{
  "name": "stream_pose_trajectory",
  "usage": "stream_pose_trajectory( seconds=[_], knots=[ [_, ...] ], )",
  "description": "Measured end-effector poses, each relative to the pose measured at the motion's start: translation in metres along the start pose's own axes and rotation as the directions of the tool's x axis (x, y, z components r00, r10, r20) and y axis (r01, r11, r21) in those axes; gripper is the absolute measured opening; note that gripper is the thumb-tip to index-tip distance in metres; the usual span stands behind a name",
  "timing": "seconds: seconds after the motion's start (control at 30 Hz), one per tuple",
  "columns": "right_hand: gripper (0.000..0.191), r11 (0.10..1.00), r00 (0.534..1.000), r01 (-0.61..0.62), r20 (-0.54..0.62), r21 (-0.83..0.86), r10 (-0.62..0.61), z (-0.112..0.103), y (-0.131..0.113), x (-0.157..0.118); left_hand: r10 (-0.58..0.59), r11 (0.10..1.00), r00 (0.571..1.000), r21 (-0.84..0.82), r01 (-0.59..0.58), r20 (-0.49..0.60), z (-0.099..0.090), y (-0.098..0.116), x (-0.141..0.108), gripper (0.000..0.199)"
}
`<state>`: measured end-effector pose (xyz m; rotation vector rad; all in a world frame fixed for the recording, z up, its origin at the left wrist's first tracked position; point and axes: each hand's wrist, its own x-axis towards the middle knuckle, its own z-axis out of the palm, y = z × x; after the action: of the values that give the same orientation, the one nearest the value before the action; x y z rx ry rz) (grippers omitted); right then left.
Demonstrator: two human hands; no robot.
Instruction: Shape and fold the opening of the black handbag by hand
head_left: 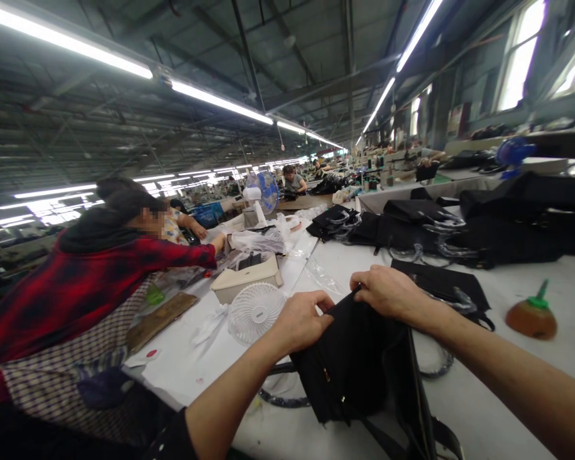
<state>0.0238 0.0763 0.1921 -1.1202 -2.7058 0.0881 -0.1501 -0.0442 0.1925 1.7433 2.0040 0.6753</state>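
A black bag with small gold-coloured metal parts on its side is held up over the white table. My left hand grips its upper edge on the left, fingers closed on the fabric. At the upper right corner, my right hand pinches the edge between thumb and fingers. Dark straps hang from the bag's lower end. Beneath and beside it lie rounded handles in clear wrapping, partly hidden by the bag.
A white fan and cream bag stand left of centre. Black bags are piled behind. An amber bottle with a green nozzle sits right. On the left, a person in a red checked shirt reaches across the white table.
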Motion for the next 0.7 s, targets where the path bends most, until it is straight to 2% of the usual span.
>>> stream_pose_trajectory(
  seconds=[0.3, 0.43, 0.53, 0.6, 0.7],
  knots=[
    [0.020, 1.000, 0.999, -0.024, -0.031, 0.002, 0.024, 0.006, -0.001, 0.005, 0.048, 0.999, 0.999, -0.022, -0.048, 0.024, -0.001, -0.011, 0.014, 0.023],
    [0.020, 1.000, 0.999, -0.022, -0.047, -0.017, 0.021, 0.007, -0.002, 0.004, 0.086, 0.996, 0.992, -0.041, -0.082, 0.093, -0.003, -0.011, 0.017, 0.036],
    [0.018, 1.000, 0.998, -0.002, -0.063, -0.026, 0.000, 0.006, -0.004, 0.002, 0.137, 0.989, 0.981, 0.040, -0.144, 0.138, -0.005, -0.008, 0.021, 0.041],
    [0.017, 0.999, 0.997, 0.006, -0.073, -0.031, -0.008, 0.004, -0.006, 0.001, 0.158, 0.979, 0.975, 0.105, -0.175, 0.156, -0.004, -0.004, 0.027, 0.040],
    [0.017, 0.999, 0.997, 0.009, -0.079, -0.039, -0.012, 0.004, -0.010, 0.001, 0.184, 0.969, 0.972, 0.140, -0.204, 0.144, 0.005, 0.003, 0.042, 0.025]
  ],
)
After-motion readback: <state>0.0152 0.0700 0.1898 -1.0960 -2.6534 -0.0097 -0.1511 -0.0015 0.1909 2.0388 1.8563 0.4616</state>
